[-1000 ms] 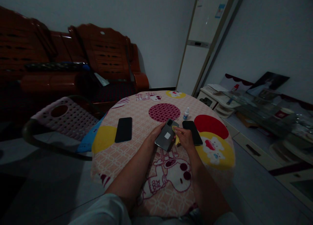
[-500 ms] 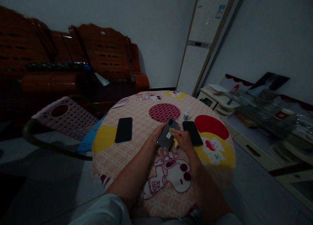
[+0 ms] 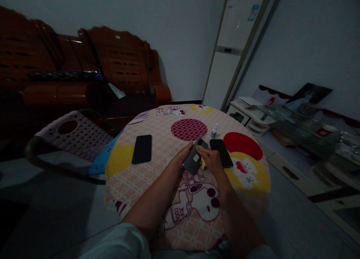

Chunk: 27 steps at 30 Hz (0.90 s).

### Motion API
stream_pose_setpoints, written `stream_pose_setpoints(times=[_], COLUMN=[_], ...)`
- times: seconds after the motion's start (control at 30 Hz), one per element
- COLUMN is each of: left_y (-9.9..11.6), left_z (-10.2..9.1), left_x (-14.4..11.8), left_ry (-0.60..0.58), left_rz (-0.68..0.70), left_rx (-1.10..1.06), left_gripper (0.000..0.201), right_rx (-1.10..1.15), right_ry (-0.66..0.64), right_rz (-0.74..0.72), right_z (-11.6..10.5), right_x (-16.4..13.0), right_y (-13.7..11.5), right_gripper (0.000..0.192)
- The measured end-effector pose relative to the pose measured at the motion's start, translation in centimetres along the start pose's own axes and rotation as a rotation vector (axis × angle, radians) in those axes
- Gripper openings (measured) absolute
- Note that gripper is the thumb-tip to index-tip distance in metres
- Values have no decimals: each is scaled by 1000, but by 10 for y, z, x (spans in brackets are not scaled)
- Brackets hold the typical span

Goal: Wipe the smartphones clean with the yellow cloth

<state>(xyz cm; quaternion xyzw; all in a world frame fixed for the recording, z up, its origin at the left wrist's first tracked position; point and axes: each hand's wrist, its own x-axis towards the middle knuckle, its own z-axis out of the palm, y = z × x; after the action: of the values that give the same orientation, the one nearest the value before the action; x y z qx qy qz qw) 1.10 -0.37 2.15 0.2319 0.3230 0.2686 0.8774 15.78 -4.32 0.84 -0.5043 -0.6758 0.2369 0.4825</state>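
My left hand (image 3: 181,159) grips a grey phone (image 3: 193,158), back side up, tilted above the round table (image 3: 126,184). My right hand (image 3: 212,159) pinches a small yellow cloth (image 3: 201,150) and presses it against the phone's upper right edge. A black phone (image 3: 221,152) lies flat just right of my right hand. Another black phone (image 3: 142,149) lies further left on the cloth. A small white bottle with a blue cap (image 3: 214,131) stands beyond the hands.
The table has a pink cartoon-print cover. A perforated plastic chair (image 3: 75,133) stands at the left, a dark wooden sofa (image 3: 84,75) behind it. A tall white air conditioner (image 3: 233,48) and a low cluttered shelf (image 3: 281,120) are at the right.
The grey phone has tilted more on edge, hiding its white sticker. My right hand with the yellow cloth has slid along the phone's back toward its top.
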Motion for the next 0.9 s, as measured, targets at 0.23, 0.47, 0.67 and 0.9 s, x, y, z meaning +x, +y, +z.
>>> stream_pose_setpoints(times=[0.23,0.47,0.67,0.9], left_y=[-2,-10,-4,-3], left_z=[2,3,-1,2], left_x=[1,12,8,6], left_ry=[-24,-68,1,-7], left_rz=[64,153,82,102], left_rx=[80,101,50,38], left_gripper=[58,66,77,81], right_rx=[25,31,21,-73], right_ry=[40,87,-125,-68], right_rz=[-26,-40,-99,-119], right_z=[2,3,10,16], right_x=[0,-1,-6,-7], right_y=[-3,-11,-17,-20], right_gripper=[28,28,28,30])
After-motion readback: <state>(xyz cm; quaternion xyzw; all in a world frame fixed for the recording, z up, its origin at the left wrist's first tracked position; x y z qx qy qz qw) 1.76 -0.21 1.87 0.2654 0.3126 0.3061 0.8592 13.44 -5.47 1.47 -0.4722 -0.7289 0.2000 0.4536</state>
